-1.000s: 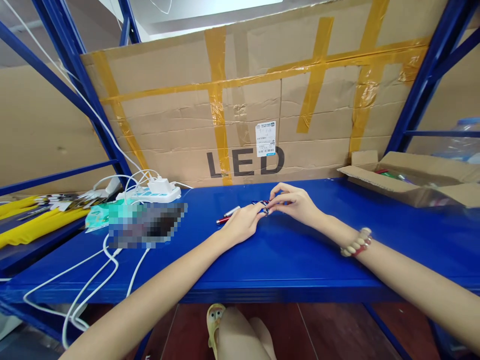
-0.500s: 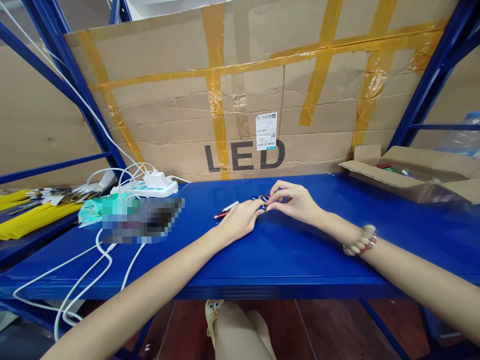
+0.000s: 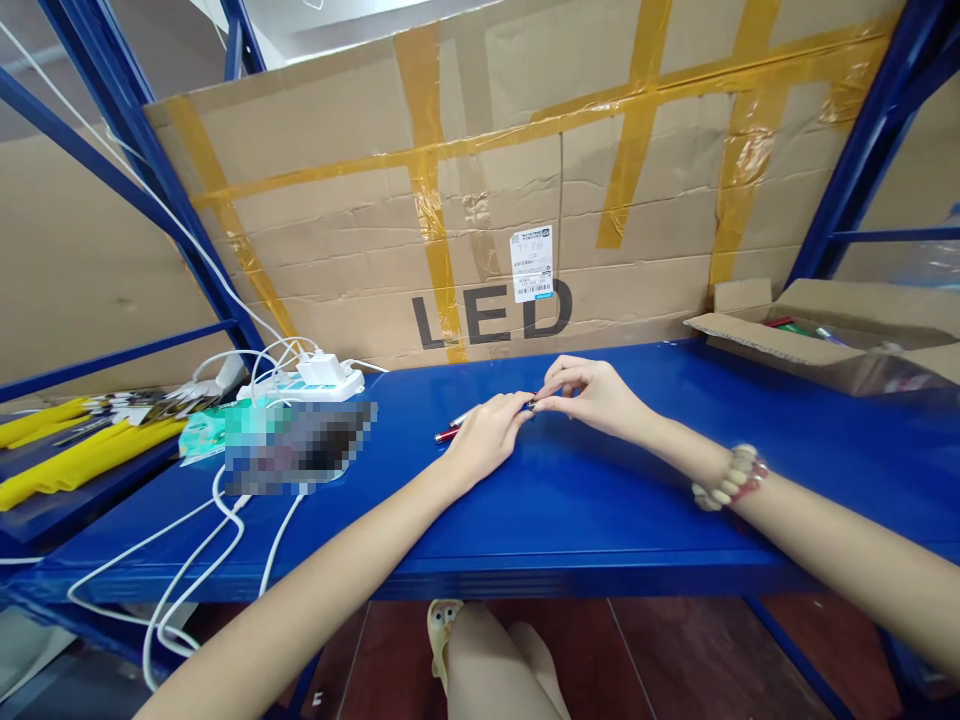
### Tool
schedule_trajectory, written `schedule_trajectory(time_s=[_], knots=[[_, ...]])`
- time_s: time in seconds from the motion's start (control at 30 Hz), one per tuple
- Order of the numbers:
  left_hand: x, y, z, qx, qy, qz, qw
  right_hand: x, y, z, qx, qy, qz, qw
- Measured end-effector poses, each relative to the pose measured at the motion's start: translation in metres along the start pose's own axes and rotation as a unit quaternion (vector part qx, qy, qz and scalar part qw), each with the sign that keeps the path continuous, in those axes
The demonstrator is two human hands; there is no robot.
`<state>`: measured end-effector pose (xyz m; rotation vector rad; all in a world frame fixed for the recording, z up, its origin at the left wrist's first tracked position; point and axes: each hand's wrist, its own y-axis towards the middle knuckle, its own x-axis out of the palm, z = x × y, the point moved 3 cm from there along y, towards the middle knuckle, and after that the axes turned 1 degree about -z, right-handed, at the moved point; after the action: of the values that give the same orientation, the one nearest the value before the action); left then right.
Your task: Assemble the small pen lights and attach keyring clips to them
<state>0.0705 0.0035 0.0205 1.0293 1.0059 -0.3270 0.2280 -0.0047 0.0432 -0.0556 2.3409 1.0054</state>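
Observation:
My left hand [image 3: 491,435] rests low over the blue table, fingers closed, its fingertips pinching one end of a small dark piece [image 3: 531,404]. From the other side, the thumb and fingers of my right hand [image 3: 589,388] pinch the same piece. Most of it is covered by my fingers, so its kind does not show. Beside my left hand lie a red pen [image 3: 445,436] and a silver pen [image 3: 459,420], their right ends hidden by the hand.
Left on the blue table [image 3: 600,510] are a white power strip [image 3: 349,386] with chargers, white cables [image 3: 232,530] and a blurred-out flat object [image 3: 300,450]. An open cardboard box [image 3: 780,345] stands at right. A large cardboard sheet [image 3: 345,240] backs the table.
The view has shifted slightly. Both hands stay together at the small dark piece. The blue and red items seen behind my left fingertips before are now hidden.

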Motion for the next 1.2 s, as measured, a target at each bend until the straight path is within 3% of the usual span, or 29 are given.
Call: schedule_trajectory(time_s=[0.57,0.73,0.97,1.07,1.2], knots=[[-0.003,0.004,0.002,-0.021,-0.032,-0.006,0.999,-0.005,0.001,-0.002,-0.014,-0.012,-0.003,1.000],[-0.001,0.001,0.002,0.016,-0.027,-0.012,0.999,-0.008,-0.002,0.000,-0.058,-0.121,-0.028,0.991],[0.003,-0.005,-0.001,0.064,-0.033,0.042,0.997,0.001,-0.012,-0.010,-0.148,-0.304,-0.098,0.936],[0.003,-0.006,-0.001,0.094,-0.009,0.073,0.993,0.006,-0.013,-0.012,-0.130,-0.287,-0.112,0.942],[-0.001,-0.007,0.001,0.102,0.015,0.100,0.990,0.013,-0.010,-0.011,-0.035,-0.158,-0.117,0.980]])
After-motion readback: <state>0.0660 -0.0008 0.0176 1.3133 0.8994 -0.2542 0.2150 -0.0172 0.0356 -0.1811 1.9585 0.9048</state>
